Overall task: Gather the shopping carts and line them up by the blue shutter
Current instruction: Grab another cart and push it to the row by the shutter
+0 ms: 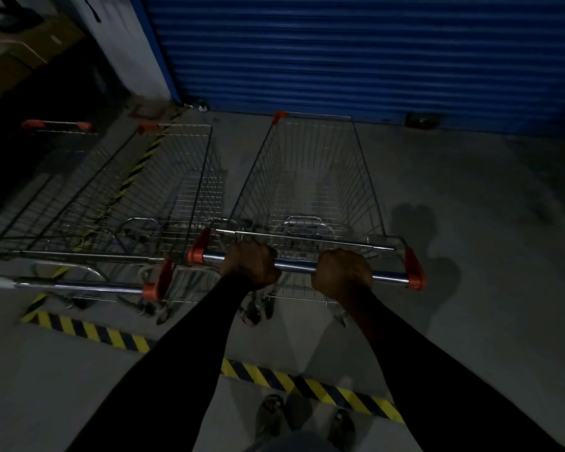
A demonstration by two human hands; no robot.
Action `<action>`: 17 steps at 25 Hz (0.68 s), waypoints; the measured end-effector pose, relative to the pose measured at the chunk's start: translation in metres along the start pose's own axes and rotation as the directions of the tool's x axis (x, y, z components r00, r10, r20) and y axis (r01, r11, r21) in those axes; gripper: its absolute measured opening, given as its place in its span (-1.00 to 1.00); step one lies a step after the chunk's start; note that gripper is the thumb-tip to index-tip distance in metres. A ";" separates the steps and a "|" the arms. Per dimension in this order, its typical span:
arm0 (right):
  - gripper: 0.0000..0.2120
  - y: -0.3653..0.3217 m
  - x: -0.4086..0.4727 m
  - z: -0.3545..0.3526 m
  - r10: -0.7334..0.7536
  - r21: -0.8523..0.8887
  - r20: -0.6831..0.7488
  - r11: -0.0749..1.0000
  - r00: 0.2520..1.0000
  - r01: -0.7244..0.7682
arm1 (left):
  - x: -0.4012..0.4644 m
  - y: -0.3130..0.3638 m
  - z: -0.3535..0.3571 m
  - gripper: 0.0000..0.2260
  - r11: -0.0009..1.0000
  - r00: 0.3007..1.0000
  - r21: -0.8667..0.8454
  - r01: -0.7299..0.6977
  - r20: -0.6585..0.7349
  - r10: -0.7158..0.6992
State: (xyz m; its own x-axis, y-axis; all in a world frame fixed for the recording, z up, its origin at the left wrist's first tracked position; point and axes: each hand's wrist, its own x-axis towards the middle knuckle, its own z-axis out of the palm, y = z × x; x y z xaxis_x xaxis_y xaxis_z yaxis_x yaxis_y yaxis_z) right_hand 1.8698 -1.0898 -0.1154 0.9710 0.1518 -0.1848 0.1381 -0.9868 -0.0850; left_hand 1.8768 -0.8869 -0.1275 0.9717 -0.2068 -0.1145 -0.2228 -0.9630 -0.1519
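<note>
Both arms reach straight forward and down in dark long sleeves, wrists level, knuckles up. The left hand wraps its fingers fully around the handle bar of the shopping cart in front, gripping left of the bar's middle. The right hand closes its fingers around the same bar to the right of the middle, the two fists near each other with a short stretch of bar between them. Orange end caps sit at both ends of the bar.

This cart points nose-first at the blue shutter, its front rim close to the shutter's base. Just beside it on the left stands a second cart, also facing the shutter wall, its handle nearly level with the held one. Farther left, part of a third cart shows in deep shadow.

Yellow-and-black hazard tape runs across the concrete floor beneath the arms, and the person's shoes stand just behind it.
</note>
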 end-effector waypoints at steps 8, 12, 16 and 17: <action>-0.66 -0.009 0.014 0.000 0.013 -0.086 -0.014 0.996 1.000 -0.014 | 0.010 -0.012 0.001 -0.60 0.999 0.999 0.031 -0.023 -0.030 0.024; -0.63 -0.013 0.009 0.001 0.056 -0.074 -0.009 0.996 0.998 -0.056 | 0.005 -0.014 -0.006 -0.65 0.999 0.999 -0.021 -0.034 -0.021 0.034; -0.61 -0.011 -0.007 -0.002 0.052 -0.054 0.086 0.997 0.995 -0.048 | -0.013 -0.006 -0.004 -0.69 0.993 0.999 -0.110 -0.054 -0.009 0.053; -0.59 -0.011 -0.013 -0.002 0.054 -0.066 0.100 0.997 0.994 -0.047 | -0.021 -0.003 -0.004 -0.72 0.993 0.995 -0.068 -0.094 -0.029 0.092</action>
State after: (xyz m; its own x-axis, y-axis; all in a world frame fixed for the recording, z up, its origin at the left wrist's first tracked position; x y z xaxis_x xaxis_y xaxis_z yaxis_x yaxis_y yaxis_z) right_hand 1.8557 -1.0814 -0.1103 0.9527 0.1034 -0.2859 0.1045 -0.9945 -0.0114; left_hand 1.8577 -0.8802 -0.1209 0.9489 -0.2995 -0.0995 -0.3071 -0.9489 -0.0729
